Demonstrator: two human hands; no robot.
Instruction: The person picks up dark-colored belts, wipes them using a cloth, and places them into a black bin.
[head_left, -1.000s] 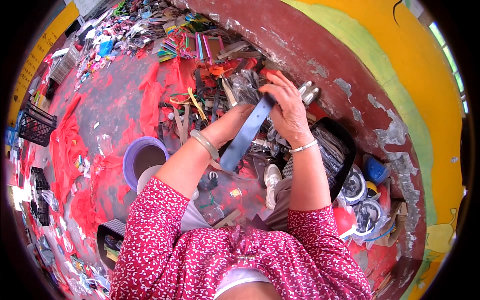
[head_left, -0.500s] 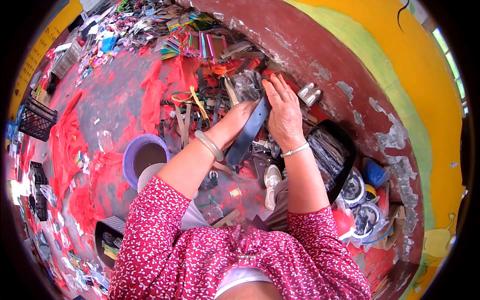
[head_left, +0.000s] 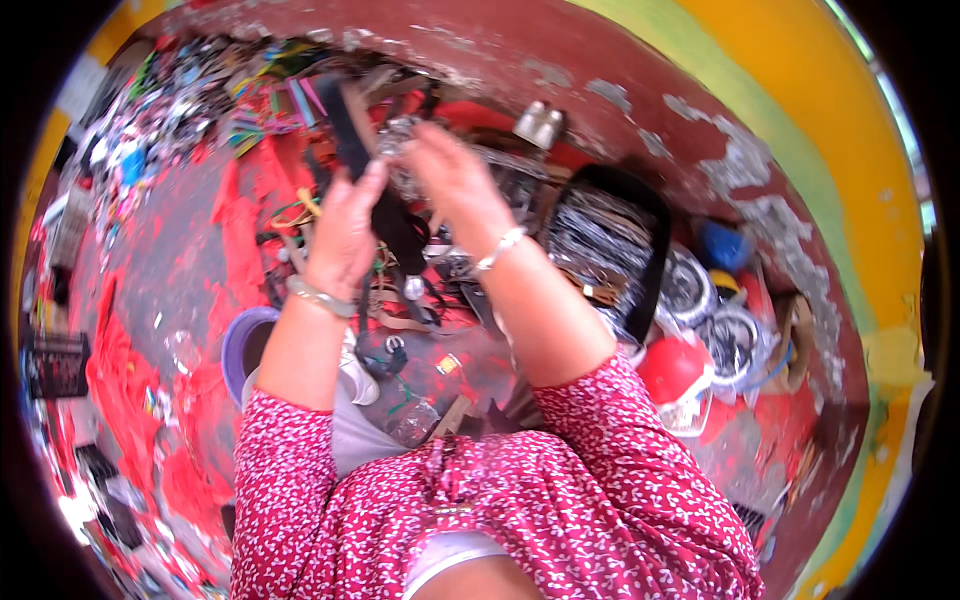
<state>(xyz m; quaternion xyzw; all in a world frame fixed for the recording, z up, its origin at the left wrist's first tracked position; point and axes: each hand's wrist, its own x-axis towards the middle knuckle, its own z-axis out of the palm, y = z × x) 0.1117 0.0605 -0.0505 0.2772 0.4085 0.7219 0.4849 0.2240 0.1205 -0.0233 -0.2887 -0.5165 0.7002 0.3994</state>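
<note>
My left hand (head_left: 345, 225) is closed round a dark belt (head_left: 346, 125). The belt stands up past my thumb, and its other part hangs down between my hands. To the right of it, my right hand (head_left: 455, 180) is raised with its fingers stretched out, slightly smeared by motion. Nothing shows in that hand. Crinkled clear plastic (head_left: 398, 135) lies behind its fingertips. Below my hands is a heap of tangled straps (head_left: 400, 300), partly hidden by my arms.
At right, a black bin (head_left: 655, 260) holds plastic-wrapped bundles. Beside it are wheel-like discs (head_left: 730, 340), a red ball-shaped thing (head_left: 675, 370) and a blue object (head_left: 725, 245). A purple bucket (head_left: 235, 350) stands left. Pale shoes (head_left: 540, 125) rest by the peeling wall (head_left: 700, 150).
The belt has moved left and now points upward in my left hand. My right hand has come off it, also moving left. The view has turned toward the right.
</note>
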